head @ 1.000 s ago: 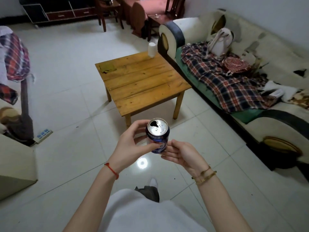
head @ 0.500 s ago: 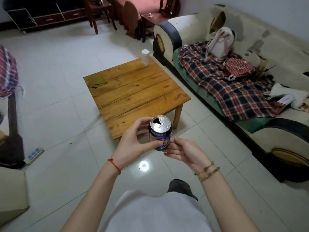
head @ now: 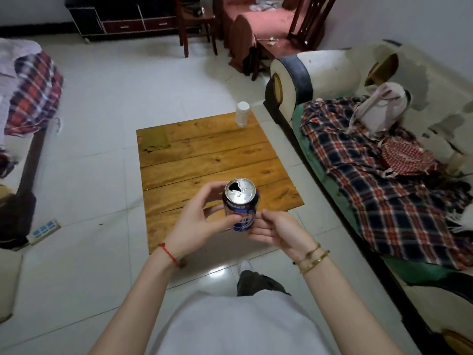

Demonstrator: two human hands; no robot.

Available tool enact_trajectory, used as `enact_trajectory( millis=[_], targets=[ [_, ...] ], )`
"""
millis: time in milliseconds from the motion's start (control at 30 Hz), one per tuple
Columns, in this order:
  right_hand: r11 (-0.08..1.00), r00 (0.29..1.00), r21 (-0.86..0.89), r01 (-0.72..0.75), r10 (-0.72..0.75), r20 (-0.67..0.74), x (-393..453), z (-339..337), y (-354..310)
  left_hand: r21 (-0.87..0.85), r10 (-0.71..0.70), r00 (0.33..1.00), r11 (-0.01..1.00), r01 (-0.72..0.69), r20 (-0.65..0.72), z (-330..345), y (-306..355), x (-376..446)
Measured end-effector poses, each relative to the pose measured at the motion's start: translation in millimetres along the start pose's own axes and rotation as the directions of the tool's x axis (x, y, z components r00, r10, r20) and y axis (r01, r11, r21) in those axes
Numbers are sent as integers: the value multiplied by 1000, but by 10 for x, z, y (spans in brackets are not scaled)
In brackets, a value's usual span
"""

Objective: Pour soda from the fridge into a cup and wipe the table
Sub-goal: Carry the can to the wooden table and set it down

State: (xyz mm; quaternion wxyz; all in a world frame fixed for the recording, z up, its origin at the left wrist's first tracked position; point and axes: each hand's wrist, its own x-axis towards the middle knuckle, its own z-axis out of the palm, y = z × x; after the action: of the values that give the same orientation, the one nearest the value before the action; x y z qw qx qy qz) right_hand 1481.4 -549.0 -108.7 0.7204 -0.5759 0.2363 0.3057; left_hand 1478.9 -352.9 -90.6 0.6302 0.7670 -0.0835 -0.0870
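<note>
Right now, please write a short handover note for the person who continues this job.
Left hand grips the open blue aluminium soda can, upright. Right hand: fingers curled beside the can; whether it touches is unclear.
White plastic cup stands at the far edge of the square wooden table; olive cloth lies at its far left corner.
Done: can opened. Left: pour, wipe.

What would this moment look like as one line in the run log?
stage: carrying opened soda can | left hand: grips can | right hand: fingers at can's base | cup: on table far corner | cloth: on table
</note>
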Motion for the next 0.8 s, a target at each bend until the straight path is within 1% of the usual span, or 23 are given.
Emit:
enact_trajectory(
  millis=[67, 200, 300, 433, 533, 633, 700, 800],
  targets=[
    [999, 1000, -38, -8, 8, 11, 222, -150, -301, -33, -16, 999, 999, 14, -49, 99, 24, 305],
    [996, 999, -85, -37, 39, 33, 704, -429, -757, -38, -41, 992, 999, 37, -116, 271, 11, 850],
    [993, 995, -91, -81, 85, 45, 1050, -550, -1013, -41, -70, 982, 997, 64, -174, 351, -42, 1167],
    [985, 990, -120, -122, 129, 51, 1431, -639, -1229, -5, -95, 973, 995, 96, -210, 389, -127, 1494],
    [981, 983, -115, -157, 167, 81, 1664, -643, -1342, 9, -120, 969, 992, 124, -215, 367, -216, 1716],
    [972, 973, -116, -202, 213, 88, 1911, -647, -1414, 35, -150, 974, 987, 158, -170, 303, -330, 1948],
    [972, 972, -112, -206, 217, 92, 2084, -660, -1457, 69, -153, 979, 984, 163, -133, 246, -424, 2108],
    [969, 970, -113, -222, 231, 80, 2329, -662, -1536, 76, -154, 980, 983, 165, -124, 170, -552, 2341]
  ],
)
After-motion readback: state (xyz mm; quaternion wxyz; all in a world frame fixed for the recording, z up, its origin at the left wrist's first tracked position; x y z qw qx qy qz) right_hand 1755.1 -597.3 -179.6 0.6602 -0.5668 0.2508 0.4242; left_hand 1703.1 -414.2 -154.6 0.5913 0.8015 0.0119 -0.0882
